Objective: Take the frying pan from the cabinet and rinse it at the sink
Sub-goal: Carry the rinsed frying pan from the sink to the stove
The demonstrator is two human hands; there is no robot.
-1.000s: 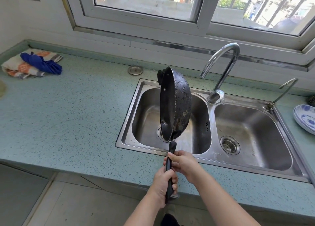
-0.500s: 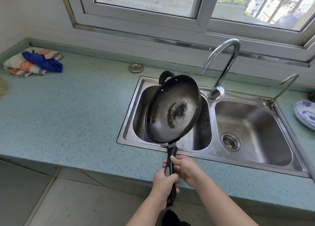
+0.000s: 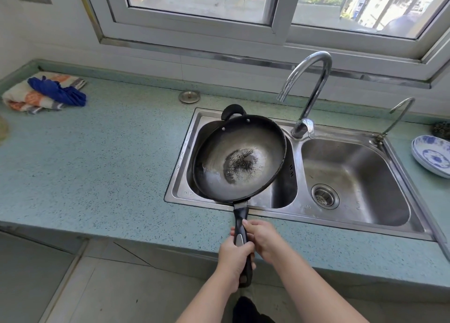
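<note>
Sink (image 3: 183, 157) sits under the frying pan (image 3: 238, 157): stiff, heavy-looking, maybe slick. Left hand (image 3: 233, 258) and right hand (image 3: 265, 237) have a full grip round its six-o'clock handle (image 3: 241, 214).

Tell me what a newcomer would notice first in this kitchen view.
The black frying pan dominates, held face-up over the left basin of the steel double sink, with a dark speckled patch at its centre. Both hands grip its long handle, the left hand nearer the end and the right hand just above it. A curved tap arches behind the pan, and a bright blue cloth lies at the far left of the counter.
</note>
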